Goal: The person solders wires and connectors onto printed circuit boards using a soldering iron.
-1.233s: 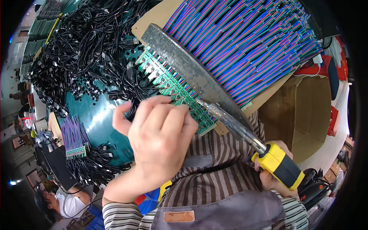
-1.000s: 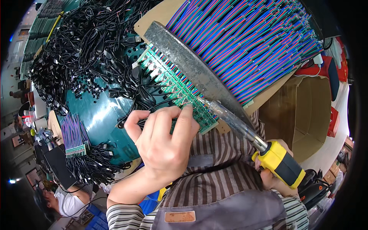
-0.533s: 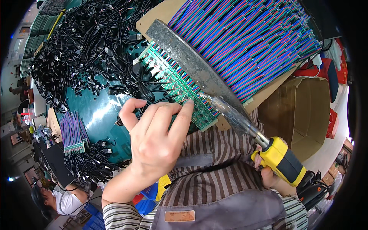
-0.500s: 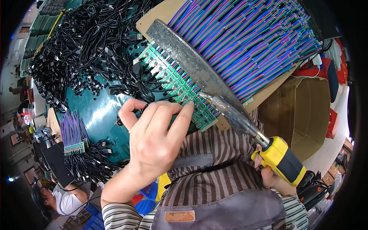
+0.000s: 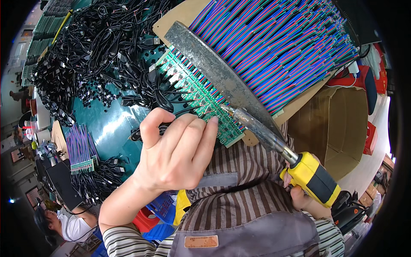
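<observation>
Since the earlier frames of the head view our left hand [image 5: 177,156] has come back up from the lap to the near end of the green circuit boards [image 5: 195,96], and the iron's tip has slid along the row to meet it. Our fingers are pinched together on a black cable [image 5: 159,99], its lead held at the board just ahead of the fingertips. Our right hand [image 5: 306,201], low and to the right of the left, is clamped on the yellow-handled soldering iron [image 5: 274,143], whose tip rests on the boards right beside the left fingertips. Beyond both hands a grey metal bar [image 5: 214,73] pins the boards and the striped ribbon wires [image 5: 278,47]. We judge the row mostly wired, since cables already trail from the boards farther away, with the near end in hand. Left of the hand, more black cables are heaped on the green desk [image 5: 107,128].
</observation>
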A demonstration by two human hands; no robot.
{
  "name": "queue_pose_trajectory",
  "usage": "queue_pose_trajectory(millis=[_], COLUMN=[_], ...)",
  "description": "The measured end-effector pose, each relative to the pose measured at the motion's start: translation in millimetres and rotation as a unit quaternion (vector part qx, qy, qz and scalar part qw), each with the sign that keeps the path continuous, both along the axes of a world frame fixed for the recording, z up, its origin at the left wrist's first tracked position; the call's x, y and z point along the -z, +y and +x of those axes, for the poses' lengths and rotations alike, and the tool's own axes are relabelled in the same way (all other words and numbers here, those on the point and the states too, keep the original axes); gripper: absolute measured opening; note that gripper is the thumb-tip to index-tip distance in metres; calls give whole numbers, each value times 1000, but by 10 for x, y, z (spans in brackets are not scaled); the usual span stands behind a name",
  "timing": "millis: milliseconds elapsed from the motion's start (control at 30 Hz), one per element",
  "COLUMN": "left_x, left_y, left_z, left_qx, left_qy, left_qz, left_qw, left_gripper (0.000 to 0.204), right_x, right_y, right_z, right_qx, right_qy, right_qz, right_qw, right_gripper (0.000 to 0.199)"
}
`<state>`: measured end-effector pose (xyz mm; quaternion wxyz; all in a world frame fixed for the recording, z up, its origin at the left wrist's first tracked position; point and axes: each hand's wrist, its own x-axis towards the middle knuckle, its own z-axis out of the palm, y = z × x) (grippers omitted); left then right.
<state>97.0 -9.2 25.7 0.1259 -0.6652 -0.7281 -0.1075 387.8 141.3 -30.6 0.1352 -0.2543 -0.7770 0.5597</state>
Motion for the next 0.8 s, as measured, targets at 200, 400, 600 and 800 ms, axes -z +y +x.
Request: queue_pose_trajectory(millis=[200, 400, 600, 800], left_x=[0, 40, -61, -124], left_y=[11, -26, 29, 44], left_z=[-25, -59, -138, -172], left_qx=[13, 41, 78, 66], left_qy=[13, 63, 122, 87], left_qz=[-22, -5, -48, -80], left_qw=[1000, 997, 988, 991], left_gripper=[30, 29, 25, 21], right_x=[-43, -23, -24, -272], right_y=[29, 0, 26, 103], right_z=[-34, -13, -39, -331], right_qx=[-13, 10, 8, -40], right_qy=[-23, -11, -11, 0], right_qz=[-6, -17, -20, 90], right_qw=[1000, 1000, 1000, 995], right_gripper=[30, 30, 30, 27])
